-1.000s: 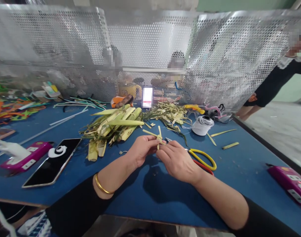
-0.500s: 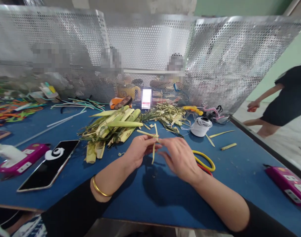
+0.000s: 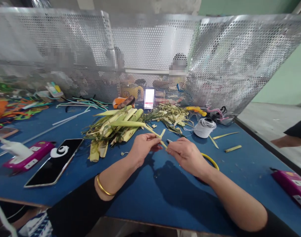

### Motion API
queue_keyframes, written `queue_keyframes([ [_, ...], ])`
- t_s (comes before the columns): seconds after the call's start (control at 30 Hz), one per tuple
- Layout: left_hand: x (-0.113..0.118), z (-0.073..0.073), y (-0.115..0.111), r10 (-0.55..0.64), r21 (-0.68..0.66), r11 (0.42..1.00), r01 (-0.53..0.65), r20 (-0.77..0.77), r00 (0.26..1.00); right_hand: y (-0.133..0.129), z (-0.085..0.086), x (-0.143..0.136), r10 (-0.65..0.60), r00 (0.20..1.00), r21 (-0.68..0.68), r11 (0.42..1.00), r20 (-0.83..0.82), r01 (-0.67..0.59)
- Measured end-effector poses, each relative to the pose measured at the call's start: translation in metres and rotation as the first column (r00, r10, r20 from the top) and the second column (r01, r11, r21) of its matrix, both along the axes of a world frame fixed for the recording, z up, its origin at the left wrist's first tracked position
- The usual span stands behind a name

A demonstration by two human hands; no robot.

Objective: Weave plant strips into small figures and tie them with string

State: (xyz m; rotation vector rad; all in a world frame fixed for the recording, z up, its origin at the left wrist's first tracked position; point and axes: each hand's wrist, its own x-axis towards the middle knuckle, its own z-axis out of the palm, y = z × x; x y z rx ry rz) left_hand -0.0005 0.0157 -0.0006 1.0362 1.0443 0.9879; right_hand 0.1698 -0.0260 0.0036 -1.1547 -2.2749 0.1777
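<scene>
Your left hand (image 3: 142,147) and right hand (image 3: 185,153) both pinch one leaf strip (image 3: 157,136) above the table (image 3: 145,194) middle (no writing readable). Bare blue room lies near; leaves (image 3: 116,126) crowd far-left.

The palm-leaf strip (image 3: 157,135) pinched between my left hand (image 3: 143,148) and right hand (image 3: 187,155) looks matt and fibrous. The table (image 3: 150,184) has a matt blue covering. The far screen (image 3: 214,56) is perforated shiny metal. The phone (image 3: 55,162) at left shows glossy black glass. My bangle (image 3: 103,188) is polished gold-coloured metal.
</scene>
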Motion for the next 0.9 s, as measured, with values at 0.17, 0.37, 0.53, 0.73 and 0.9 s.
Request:
queue_keyframes([
  [0.17,-0.002,0.002,-0.003,-0.092,-0.050,0.994,0.095,0.059,0.994,0.009,0.003,0.008,-0.206,0.870,-0.577,0.810,-0.448,-0.105],
  [0.37,-0.004,0.004,-0.010,-0.308,-0.106,0.944,0.312,0.060,0.950,0.017,-0.009,0.001,-0.582,0.409,-0.710,0.610,-0.702,-0.350],
  [0.53,-0.001,0.001,-0.014,-0.344,-0.111,0.933,0.343,0.002,0.939,0.012,-0.015,-0.010,-0.564,0.396,-0.684,0.658,-0.724,-0.315],
  [0.73,0.004,-0.003,-0.017,-0.302,-0.116,0.948,0.295,-0.042,0.952,0.012,-0.019,-0.016,-0.446,0.495,-0.558,0.824,-0.746,-0.099],
  [0.9,0.003,-0.002,-0.017,-0.328,-0.123,0.938,0.325,-0.007,0.945,0.015,-0.023,-0.015,-0.443,0.454,-0.529,0.845,-0.773,-0.076],
])
